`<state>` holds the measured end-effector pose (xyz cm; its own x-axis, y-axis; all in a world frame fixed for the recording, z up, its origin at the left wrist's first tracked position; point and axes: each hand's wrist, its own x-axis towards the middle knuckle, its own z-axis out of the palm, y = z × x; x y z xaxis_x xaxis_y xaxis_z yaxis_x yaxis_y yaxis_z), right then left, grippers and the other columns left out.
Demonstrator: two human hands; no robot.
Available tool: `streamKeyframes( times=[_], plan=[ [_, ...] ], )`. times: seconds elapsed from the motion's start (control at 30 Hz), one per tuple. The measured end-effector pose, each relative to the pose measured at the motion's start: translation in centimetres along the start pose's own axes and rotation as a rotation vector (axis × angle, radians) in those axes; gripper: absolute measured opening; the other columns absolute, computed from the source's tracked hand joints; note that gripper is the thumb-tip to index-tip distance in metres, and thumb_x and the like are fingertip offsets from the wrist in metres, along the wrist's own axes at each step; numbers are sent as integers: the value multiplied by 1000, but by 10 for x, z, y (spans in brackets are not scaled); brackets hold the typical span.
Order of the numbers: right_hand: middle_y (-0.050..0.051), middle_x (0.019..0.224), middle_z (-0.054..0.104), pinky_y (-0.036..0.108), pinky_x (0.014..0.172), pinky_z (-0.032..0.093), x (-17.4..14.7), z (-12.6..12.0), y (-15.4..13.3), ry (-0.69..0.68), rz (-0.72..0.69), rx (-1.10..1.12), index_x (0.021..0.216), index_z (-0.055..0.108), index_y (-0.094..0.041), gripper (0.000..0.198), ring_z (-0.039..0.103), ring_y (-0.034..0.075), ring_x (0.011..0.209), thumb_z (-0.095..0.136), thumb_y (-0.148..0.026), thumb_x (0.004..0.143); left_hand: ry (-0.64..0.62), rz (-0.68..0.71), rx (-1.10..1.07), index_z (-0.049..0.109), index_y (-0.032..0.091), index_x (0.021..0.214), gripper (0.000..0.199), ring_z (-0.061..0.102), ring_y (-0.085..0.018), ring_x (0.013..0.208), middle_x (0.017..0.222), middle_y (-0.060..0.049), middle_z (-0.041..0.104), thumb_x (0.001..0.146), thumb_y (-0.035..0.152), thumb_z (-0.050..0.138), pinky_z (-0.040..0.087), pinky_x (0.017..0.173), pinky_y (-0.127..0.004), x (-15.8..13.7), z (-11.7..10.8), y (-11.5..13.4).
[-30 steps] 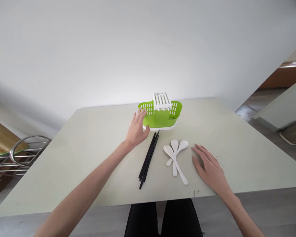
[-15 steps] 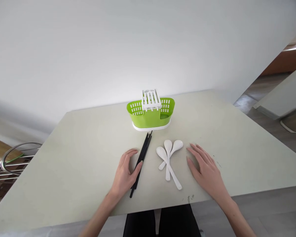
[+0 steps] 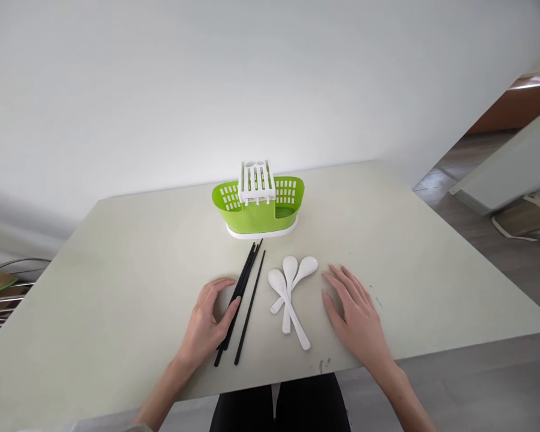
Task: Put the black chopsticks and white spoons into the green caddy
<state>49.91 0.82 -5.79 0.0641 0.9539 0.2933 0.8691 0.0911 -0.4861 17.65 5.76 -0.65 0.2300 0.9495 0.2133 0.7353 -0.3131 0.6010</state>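
A green cutlery holder (image 3: 257,216) with a white slotted insert (image 3: 256,179) stands upright at the far middle of the pale table (image 3: 117,282). Several black chopsticks (image 3: 243,288) lie in front of it, one split off to the right of the bundle. My left hand (image 3: 208,324) rests on the table with its fingertips on the chopstick bundle, fingers curled but not closed around it. Three white spoons (image 3: 290,292) lie crossed just right of the chopsticks. My right hand (image 3: 355,315) lies flat on the table beside the spoons, apart from them and holding nothing.
A metal wire rack (image 3: 4,288) stands off the table's left edge. To the right, a wooden floor (image 3: 486,240) and another pale furniture edge (image 3: 508,168) show. A white wall rises behind the table. My dark trousers (image 3: 279,408) show under the near edge.
My left hand came back from the green holder to the chopsticks and touched them; one chopstick has since slid apart from the bundle. My right hand stayed flat.
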Motion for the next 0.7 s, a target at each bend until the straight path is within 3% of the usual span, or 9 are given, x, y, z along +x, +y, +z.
streamKeyframes(
  times=[0.43, 0.7],
  plan=[
    [6, 162, 53, 58, 123, 42, -2, 6, 2, 16, 4, 9, 149, 55, -30, 44, 40, 30, 156, 41, -44, 110, 35, 32, 10, 60, 34, 130, 29, 66, -29, 125, 132, -6, 69, 101, 42, 60, 62, 97, -49, -5, 2, -5],
    [7, 162, 53, 56, 123, 41, -1, 6, 1, 10, 29, 0, 148, 55, -28, 45, 41, 29, 155, 40, -45, 109, 41, 134, 24, 57, 31, 131, 32, 63, -29, 128, 134, -6, 68, 100, 38, 63, 57, 107, -51, -7, 6, -10]
  ],
)
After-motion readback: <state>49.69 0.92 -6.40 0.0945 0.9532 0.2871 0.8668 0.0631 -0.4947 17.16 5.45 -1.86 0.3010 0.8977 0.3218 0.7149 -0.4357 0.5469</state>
